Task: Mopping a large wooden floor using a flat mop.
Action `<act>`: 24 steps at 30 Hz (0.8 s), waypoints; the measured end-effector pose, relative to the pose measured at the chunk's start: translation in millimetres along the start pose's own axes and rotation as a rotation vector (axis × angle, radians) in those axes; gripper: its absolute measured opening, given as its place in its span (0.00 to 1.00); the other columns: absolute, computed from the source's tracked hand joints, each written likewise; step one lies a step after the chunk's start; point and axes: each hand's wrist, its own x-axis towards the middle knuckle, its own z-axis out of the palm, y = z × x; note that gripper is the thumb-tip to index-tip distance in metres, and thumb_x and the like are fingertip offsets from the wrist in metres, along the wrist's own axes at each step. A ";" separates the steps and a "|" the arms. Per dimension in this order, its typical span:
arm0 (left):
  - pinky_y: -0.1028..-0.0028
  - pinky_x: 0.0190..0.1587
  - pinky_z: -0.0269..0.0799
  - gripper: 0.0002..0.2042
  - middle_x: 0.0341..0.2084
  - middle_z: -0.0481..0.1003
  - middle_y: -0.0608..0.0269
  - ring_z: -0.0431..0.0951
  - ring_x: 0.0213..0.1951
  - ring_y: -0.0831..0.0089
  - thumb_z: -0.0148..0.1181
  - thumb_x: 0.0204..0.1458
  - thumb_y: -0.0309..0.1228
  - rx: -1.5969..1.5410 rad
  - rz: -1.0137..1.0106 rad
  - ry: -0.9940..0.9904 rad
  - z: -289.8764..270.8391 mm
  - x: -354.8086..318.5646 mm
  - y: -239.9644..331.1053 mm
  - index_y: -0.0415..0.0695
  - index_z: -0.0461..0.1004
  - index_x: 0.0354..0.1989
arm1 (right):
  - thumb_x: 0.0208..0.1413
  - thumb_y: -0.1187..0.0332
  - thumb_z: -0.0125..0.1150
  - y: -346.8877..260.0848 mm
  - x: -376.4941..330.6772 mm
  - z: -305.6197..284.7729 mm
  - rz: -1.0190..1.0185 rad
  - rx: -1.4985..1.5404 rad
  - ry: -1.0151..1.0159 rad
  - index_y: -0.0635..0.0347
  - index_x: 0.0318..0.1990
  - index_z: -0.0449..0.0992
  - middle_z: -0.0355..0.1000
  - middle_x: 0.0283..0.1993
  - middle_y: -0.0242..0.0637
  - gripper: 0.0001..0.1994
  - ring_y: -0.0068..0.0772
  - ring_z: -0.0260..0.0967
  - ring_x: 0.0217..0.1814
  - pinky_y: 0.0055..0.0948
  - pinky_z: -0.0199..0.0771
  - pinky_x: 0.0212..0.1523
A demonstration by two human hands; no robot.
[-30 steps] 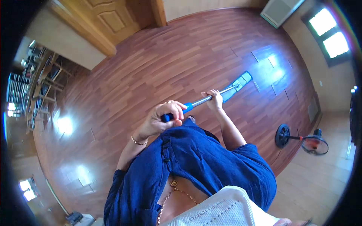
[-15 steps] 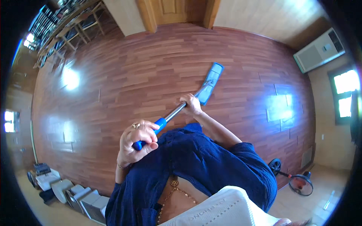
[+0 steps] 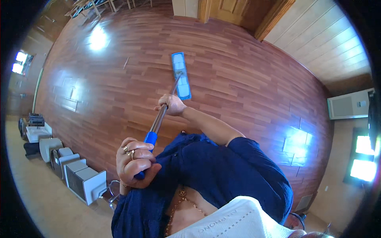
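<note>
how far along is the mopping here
Hard to say what is done: the wooden floor shines all over, with no clear wet or dry line. In hand: the left hand grips the blue handle end, the right hand the pole, and the flat blue mop head lies on the boards ahead. What is left cannot be told.

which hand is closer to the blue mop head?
Right. The right hand grips the metal handle partway down, just short of the blue mop head. The left hand holds the blue end grip, farther back.
</note>
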 end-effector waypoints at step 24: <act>0.69 0.29 0.67 0.17 0.24 0.76 0.71 0.79 0.31 0.68 0.69 0.45 0.45 -0.345 0.366 -0.536 3.5 18.3 104.2 0.51 0.67 0.26 | 0.39 0.62 0.61 -111.1 -190.5 -77.4 0.279 -0.286 -0.163 0.50 0.26 0.78 0.76 0.29 0.40 0.06 0.48 0.75 0.36 0.47 0.76 0.34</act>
